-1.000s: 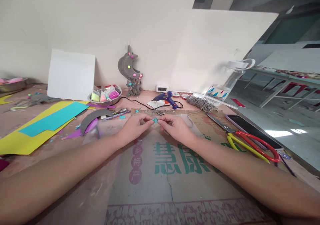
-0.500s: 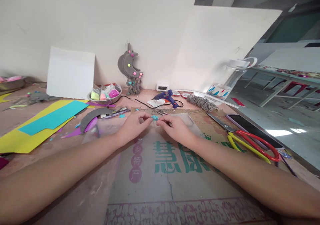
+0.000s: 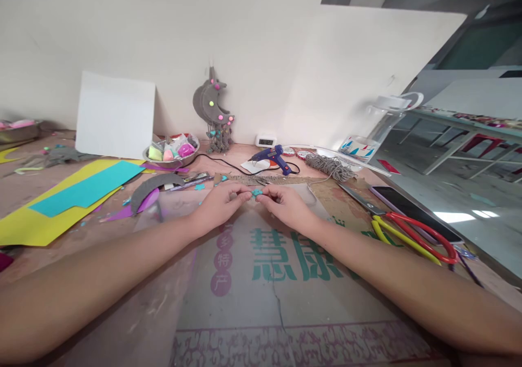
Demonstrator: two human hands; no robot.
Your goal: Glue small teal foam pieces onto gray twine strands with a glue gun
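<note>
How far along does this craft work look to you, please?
Done: a decorated grey moon ornament leans against the wall, and a grey crescent lies cut out. In hand: the left hand and right hand pinch a small teal piece between them. Probably left: the crescent is bare, and the glue gun lies untouched.

Bare cardboard sheet nearside, glue gun and twine behind, scissors right of right hand
</note>
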